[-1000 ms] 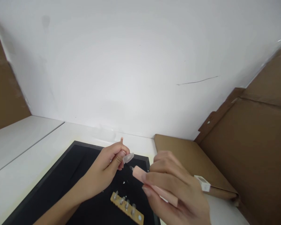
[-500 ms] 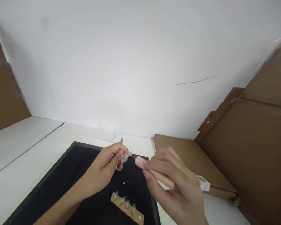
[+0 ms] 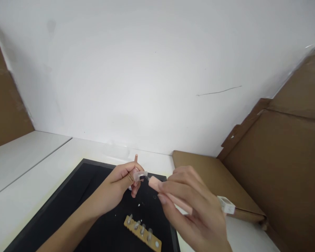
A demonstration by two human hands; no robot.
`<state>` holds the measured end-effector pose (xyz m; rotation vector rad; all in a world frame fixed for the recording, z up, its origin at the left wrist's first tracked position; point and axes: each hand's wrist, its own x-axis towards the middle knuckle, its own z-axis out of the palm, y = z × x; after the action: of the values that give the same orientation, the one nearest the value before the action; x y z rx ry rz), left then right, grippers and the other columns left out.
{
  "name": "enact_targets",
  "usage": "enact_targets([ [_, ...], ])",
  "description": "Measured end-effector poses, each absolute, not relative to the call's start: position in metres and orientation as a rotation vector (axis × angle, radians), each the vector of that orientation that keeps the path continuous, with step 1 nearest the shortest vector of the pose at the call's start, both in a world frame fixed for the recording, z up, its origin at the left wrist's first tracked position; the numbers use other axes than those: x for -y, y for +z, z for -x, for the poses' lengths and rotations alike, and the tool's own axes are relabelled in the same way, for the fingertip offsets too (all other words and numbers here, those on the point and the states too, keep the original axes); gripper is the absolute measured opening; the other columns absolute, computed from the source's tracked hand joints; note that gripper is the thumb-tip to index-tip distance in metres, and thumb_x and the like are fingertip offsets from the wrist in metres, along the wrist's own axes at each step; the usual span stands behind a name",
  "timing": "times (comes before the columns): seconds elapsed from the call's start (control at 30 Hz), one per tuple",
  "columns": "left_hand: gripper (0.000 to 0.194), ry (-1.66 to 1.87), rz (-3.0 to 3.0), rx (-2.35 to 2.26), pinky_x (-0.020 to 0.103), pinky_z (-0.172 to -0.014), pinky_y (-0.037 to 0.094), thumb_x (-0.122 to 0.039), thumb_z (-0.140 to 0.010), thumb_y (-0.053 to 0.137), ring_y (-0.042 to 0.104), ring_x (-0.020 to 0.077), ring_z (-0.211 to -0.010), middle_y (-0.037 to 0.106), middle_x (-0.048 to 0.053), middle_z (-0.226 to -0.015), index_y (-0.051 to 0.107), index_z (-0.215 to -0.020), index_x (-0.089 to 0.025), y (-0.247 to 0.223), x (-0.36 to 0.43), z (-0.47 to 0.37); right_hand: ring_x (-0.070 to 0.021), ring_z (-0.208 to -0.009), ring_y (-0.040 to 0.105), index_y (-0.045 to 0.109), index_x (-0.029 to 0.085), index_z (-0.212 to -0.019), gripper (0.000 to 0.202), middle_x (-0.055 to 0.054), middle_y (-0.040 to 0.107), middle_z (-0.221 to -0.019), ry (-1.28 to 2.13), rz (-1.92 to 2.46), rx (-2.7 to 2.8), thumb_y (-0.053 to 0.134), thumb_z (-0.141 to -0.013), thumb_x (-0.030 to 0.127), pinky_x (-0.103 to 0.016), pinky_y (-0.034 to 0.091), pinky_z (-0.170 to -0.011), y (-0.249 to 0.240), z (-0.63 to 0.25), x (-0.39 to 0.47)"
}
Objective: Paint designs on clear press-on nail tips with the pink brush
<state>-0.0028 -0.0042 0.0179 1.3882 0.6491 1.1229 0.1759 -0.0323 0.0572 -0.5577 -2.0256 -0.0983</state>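
Observation:
My left hand (image 3: 120,182) is closed around a translucent, curved piece like a false nail tip (image 3: 138,176), pinched at the fingertips. A thin pink stick (image 3: 136,158) pokes up behind the same hand; how it is held is hidden. My right hand (image 3: 196,206) grips a small brush by its thick pink handle (image 3: 173,197). The brush's dark tip (image 3: 145,177) is at the open end of the translucent piece and seems to touch it. Below the hands, a yellow strip (image 3: 139,235) carries several clear, nail-like tips standing up in a row.
Under my hands lies a black mat (image 3: 94,196) with small white specks. To the right are a flat cardboard box (image 3: 199,164) and a small white box-like object (image 3: 228,204). A white wall (image 3: 147,77) rises behind, with cardboard panels (image 3: 291,147) at the sides.
My right hand has shifted slightly left with the brush, and its tip is further into the translucent piece. That piece has turned a little in my left fingers, whose lower ones have loosened downward.

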Motion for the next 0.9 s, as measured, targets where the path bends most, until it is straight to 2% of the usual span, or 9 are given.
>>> enact_targets([
  [0.17, 0.034, 1.117, -1.402, -0.656, 0.024, -0.060, 0.034, -0.039, -0.090, 0.054, 0.043, 0.0103, -0.052, 0.047, -0.005, -0.054, 0.050, -0.064, -0.018, 0.014, 0.005, 0.007, -0.0142, -0.065, 0.051, 0.059, 0.018, -0.095, 0.028, -0.001, 0.058, -0.070, -0.142, 0.555, 1.948, 0.055, -0.077, -0.003, -0.031, 0.044, -0.059, 0.051, -0.175, 0.030],
  [0.4, 0.027, 1.080, -1.303, -0.621, 0.022, -0.054, 0.033, -0.034, -0.088, 0.057, 0.042, 0.0091, -0.051, 0.047, -0.005, -0.057, 0.053, -0.067, -0.017, 0.023, 0.002, 0.003, -0.0127, -0.060, 0.052, 0.058, 0.019, -0.090, 0.026, 0.002, 0.057, -0.067, -0.053, 0.464, 2.015, 0.054, -0.077, -0.002, -0.031, 0.045, -0.059, 0.062, -0.168, 0.035],
  [0.7, 0.034, 0.999, -1.143, -0.511, 0.020, -0.048, 0.033, -0.040, -0.084, 0.062, 0.038, 0.0074, -0.048, 0.041, -0.006, -0.056, 0.050, -0.064, -0.016, 0.017, 0.005, 0.007, -0.0144, -0.063, 0.051, 0.059, 0.021, -0.092, 0.025, 0.000, 0.057, -0.068, -0.189, 0.588, 1.982, 0.055, -0.078, 0.000, -0.030, 0.045, -0.058, 0.056, -0.175, 0.033],
  [0.9, 0.032, 0.984, -1.084, -0.510, 0.020, -0.048, 0.032, -0.039, -0.083, 0.064, 0.036, 0.0064, -0.048, 0.041, -0.006, -0.060, 0.050, -0.065, -0.016, 0.018, 0.002, 0.009, -0.0144, -0.062, 0.050, 0.058, 0.021, -0.093, 0.029, 0.000, 0.054, -0.068, -0.134, 0.540, 1.961, 0.053, -0.077, -0.003, -0.031, 0.044, -0.057, 0.056, -0.173, 0.032],
])
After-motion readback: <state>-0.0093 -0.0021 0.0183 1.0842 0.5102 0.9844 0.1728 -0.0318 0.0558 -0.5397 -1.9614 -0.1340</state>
